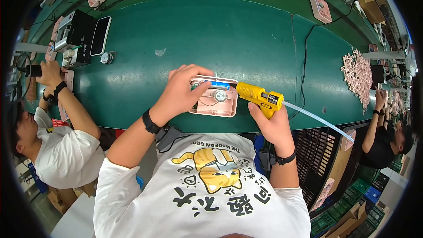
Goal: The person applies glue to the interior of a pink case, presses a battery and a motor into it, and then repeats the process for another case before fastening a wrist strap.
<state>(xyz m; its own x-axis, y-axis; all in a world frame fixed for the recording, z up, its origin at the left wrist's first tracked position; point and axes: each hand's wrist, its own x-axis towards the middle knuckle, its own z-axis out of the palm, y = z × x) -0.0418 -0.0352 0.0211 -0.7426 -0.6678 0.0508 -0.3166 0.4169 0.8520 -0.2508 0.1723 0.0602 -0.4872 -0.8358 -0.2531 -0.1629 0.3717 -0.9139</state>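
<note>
My left hand (183, 89) grips the left side of a small pale pink plastic case (228, 106). Its fingers lie along the far rim, while the thumb reaches inside beside a blue cylindrical battery (222, 85). A round silvery motor (220, 95) with thin wires sits in the case, near the middle. My right hand (276, 125) is wrapped around the handle of a yellow hot glue gun (252, 92). The gun's nozzle is at the case's far right corner, by the battery's end; exact contact cannot be made out. A long translucent glue stick (317, 119) trails from its back.
On the green table (255, 31), a phone (101, 36), a black box device (81, 31) and a loose motor (107, 57) lie left. A black cable (305, 57) crosses the right side, before a heap of pink parts (358, 77). Co-workers sit at both sides.
</note>
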